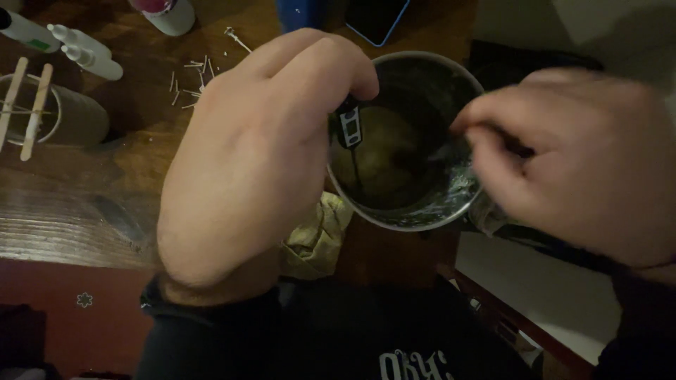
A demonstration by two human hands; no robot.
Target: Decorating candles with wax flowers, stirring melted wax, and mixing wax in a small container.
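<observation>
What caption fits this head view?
Left hand holds a probe thermometer in a metal pot; right hand stirs.

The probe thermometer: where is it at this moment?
In the head view the probe thermometer sits at the left rim of the metal pot, pinched by the left hand, its stem dipping into the dark contents.

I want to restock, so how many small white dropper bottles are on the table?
2, side by side at the table's upper left: white dropper bottle and second bottle just below it. Others may lie out of view.
</observation>
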